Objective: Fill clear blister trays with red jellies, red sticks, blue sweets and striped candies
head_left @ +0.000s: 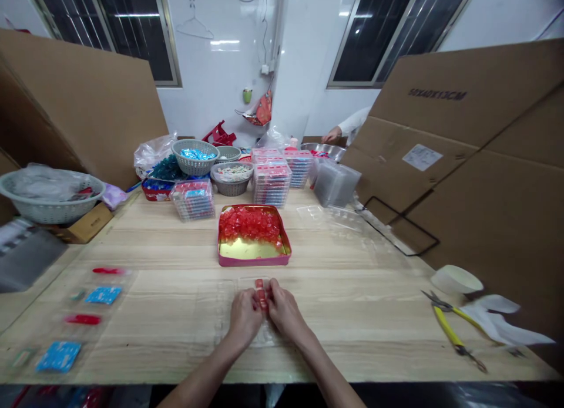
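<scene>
My left hand and my right hand meet at the middle of the wooden table, pinching a small stack of red pieces between their fingers. Beneath them lies a clear plastic blister tray, partly hidden by my hands. Straight ahead stands a pink-rimmed tin tray holding a heap of red pieces on a gold base. To the left, clear trays hold blue packets and red strips.
Yellow-handled scissors and white sheets lie at the right, near a white bowl. Stacked clear boxes and baskets stand at the back. Large cardboard sheets rise on both sides. A co-worker's hand reaches near a metal basin.
</scene>
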Motion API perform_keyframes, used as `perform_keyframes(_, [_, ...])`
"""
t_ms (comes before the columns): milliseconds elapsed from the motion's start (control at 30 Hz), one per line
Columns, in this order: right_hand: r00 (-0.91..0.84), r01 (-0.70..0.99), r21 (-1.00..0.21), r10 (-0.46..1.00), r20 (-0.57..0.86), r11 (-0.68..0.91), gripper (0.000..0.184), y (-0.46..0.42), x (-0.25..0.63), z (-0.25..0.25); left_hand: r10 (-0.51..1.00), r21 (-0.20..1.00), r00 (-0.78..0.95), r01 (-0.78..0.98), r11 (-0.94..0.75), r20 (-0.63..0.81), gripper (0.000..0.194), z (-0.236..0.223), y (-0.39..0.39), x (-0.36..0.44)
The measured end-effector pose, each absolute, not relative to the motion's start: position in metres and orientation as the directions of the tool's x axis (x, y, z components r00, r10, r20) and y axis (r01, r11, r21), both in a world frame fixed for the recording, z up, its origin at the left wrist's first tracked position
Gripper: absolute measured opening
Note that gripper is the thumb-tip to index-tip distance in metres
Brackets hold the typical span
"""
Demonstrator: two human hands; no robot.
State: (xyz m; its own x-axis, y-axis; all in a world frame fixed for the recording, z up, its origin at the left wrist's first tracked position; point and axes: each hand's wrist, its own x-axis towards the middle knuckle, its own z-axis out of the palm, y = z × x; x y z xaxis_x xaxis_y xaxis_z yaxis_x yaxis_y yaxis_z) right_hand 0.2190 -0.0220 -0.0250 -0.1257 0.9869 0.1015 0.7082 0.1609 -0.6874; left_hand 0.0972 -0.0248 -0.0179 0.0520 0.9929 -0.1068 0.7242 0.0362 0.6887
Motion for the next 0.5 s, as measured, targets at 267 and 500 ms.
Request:
perform_keyframes(267, [-0.142, 0.619, -0.762, 0.982, 0.127, 0.188, 0.016, -0.026, 0.233, -0.021, 0.969, 0.832, 0.102, 0.538, 0.136, -0.225, 0.002, -0.006, -0.019, 0.088])
perform_keyframes(500, [-0.164, 0.384, -0.916, 0.985, 0.059, 0.119, 0.014, -0.035, 0.22, 0.012, 0.871, 0.844, 0.238, -0.238, 0.481, -0.429, 0.061, 0.013, -0.019, 0.072])
